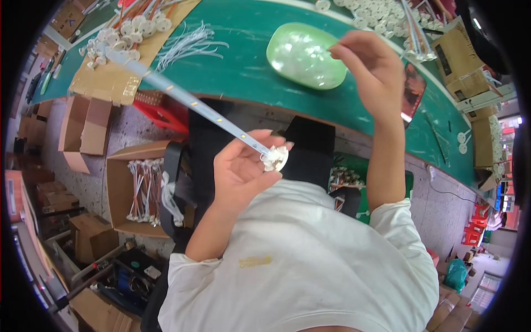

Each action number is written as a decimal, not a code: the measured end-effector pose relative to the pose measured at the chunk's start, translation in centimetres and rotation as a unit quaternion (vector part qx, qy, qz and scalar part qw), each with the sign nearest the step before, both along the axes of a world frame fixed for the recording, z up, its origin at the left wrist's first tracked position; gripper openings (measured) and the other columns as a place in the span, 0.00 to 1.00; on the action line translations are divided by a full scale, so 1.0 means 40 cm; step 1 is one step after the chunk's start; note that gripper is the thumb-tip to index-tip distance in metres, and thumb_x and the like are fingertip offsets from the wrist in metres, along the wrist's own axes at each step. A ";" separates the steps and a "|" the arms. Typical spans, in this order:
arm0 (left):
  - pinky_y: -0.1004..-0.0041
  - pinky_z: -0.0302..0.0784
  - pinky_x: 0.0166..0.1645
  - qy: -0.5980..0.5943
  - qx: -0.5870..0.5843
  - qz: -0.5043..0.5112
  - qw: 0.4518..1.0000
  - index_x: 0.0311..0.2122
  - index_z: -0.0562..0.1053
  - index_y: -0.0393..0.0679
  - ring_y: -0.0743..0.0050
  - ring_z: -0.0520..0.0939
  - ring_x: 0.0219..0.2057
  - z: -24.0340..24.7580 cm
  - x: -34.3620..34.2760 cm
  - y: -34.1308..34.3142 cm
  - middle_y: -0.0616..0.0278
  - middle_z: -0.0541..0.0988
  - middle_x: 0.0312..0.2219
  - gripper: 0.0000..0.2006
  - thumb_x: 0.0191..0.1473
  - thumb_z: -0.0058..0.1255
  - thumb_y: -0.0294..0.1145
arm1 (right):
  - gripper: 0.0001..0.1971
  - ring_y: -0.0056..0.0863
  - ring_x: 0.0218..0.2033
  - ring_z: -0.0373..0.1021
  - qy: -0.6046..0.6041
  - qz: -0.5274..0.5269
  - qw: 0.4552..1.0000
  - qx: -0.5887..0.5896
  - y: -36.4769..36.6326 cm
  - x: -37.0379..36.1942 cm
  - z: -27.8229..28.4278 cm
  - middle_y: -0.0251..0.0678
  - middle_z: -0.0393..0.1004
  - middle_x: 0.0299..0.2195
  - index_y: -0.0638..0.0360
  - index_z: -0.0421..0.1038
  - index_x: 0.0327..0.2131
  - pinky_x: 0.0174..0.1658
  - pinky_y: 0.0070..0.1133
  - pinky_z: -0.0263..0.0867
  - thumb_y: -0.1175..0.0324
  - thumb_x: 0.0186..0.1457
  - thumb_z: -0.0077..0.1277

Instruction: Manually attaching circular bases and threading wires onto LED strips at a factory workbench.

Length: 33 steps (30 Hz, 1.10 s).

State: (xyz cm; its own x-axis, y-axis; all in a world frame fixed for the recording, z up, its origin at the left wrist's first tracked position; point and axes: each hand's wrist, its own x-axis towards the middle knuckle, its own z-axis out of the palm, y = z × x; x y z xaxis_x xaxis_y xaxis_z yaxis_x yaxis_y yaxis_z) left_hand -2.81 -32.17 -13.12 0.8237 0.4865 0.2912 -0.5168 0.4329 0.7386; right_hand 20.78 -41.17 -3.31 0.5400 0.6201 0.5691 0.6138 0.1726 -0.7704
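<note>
My left hand (238,171) is closed on the white round end piece (277,159) of an LED light strip (193,103), above my lap. The strip runs up and to the left, with small yellow LEDs along it, and its far end lies over a pile of similar white round end pieces (135,33). Above the right rim of a light green tray (272,55), my right hand (376,69) has thumb and fingers pinched together. Whatever they hold, if anything, is too small to make out. Small shiny clear pieces (301,52) fill much of the tray.
White ties or wires (191,45) lie on the green table (232,77) beside a cardboard sheet (102,83). A dark reddish phone-like object (414,91) rests right of the tray. An open carton of strips (121,193) stands on the floor at left; a green crate (408,182) is at right.
</note>
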 end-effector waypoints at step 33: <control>0.57 0.71 0.57 -0.099 0.019 -0.074 0.992 0.51 0.67 0.36 0.53 0.76 0.51 -0.073 -0.020 0.020 0.46 0.73 0.50 0.30 0.43 0.67 0.33 | 0.09 0.34 0.29 0.71 -0.089 0.189 0.976 0.067 -0.089 -0.257 -0.144 0.38 0.77 0.30 0.64 0.79 0.28 0.31 0.23 0.68 0.78 0.38 0.61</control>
